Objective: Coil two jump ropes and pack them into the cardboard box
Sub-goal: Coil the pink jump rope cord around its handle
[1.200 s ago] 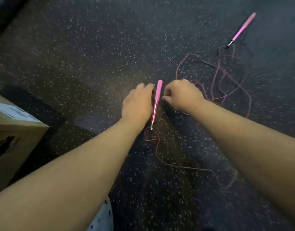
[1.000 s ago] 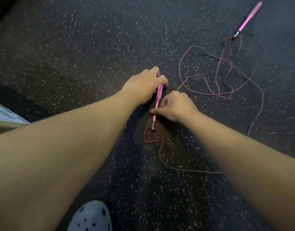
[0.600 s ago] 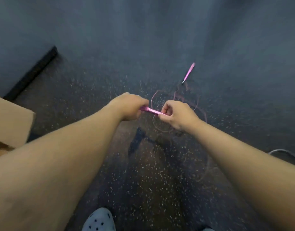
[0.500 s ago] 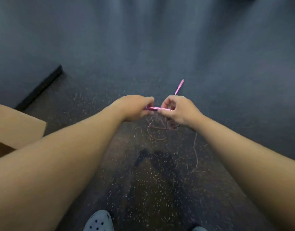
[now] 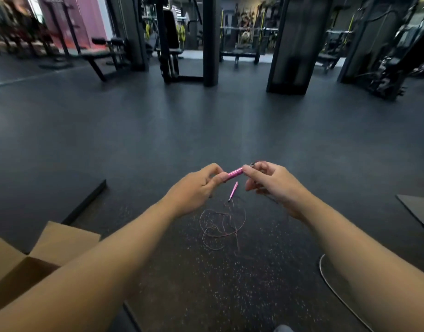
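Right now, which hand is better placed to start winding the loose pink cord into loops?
Probably the right hand: it pinches the held handle's cord end, and the cord hangs below it. The left hand grips the handle's body.

No text, label, brand, number or sign could be read anywhere. The flaps of the cardboard box (image 5: 62, 243) showed plain brown, and the gym equipment (image 5: 172, 39) at the back was too blurred to show any lettering.
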